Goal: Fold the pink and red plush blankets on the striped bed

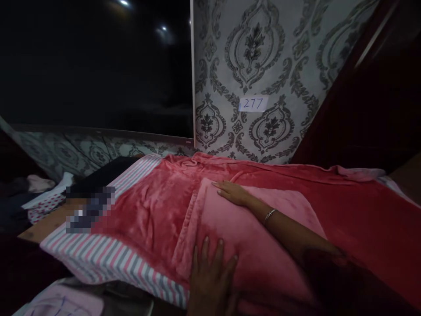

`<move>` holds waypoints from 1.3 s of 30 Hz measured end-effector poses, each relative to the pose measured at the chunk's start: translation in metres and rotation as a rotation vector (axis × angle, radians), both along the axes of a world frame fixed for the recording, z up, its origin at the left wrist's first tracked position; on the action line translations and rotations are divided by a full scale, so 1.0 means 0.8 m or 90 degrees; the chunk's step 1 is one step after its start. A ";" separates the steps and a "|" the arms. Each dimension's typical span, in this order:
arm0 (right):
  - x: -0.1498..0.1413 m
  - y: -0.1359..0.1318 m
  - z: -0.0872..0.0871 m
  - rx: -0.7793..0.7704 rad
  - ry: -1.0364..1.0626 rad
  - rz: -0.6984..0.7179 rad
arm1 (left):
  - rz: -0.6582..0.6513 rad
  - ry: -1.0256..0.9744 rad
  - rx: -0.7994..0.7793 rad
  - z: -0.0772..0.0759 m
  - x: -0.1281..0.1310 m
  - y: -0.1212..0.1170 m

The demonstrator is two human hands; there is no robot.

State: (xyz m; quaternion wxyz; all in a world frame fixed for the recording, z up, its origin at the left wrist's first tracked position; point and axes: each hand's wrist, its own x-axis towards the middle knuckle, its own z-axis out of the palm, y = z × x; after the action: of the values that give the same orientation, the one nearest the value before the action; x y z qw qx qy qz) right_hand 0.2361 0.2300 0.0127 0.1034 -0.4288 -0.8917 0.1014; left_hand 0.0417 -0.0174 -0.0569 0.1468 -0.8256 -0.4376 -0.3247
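A folded pink plush cloth, which looks like a blanket (263,259), lies on a larger red plush blanket (368,215). Near its far left corner, my right hand (232,193) rests flat with the fingers stretched out and nothing held. That wrist wears a thin metal bangle (269,216), and the forearm crosses over the folded cloth. Closer to me, my left hand (212,278) lies on the cloth's near left part, its fingers spread apart. Layered folds show along the cloth's left edge. The near right part is dark and partly hidden by my right arm.
Under the red blanket is a striped cloth (95,252) over a wooden table (39,230). A large black screen (98,66) stands behind, beside patterned wallpaper with a paper label (253,103) reading 277. Clothes (49,197) lie at left; a pink-topped seat (62,300) is at bottom left.
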 end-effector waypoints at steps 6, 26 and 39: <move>-0.007 -0.008 0.013 0.003 -0.048 -0.037 | 0.009 -0.003 -0.038 0.018 0.002 -0.008; -0.089 0.014 0.015 -0.001 -0.052 0.098 | 0.097 0.019 -0.013 -0.019 -0.040 -0.006; -0.088 -0.010 0.055 -0.001 -0.003 -0.033 | 0.078 -0.004 0.019 -0.008 -0.043 0.003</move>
State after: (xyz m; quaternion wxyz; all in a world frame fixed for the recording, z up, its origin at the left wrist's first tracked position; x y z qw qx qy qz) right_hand 0.1655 0.2221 0.0571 0.1035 -0.4522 -0.8804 0.0983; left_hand 0.0070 -0.0152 -0.0632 0.1773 -0.7937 -0.4831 -0.3244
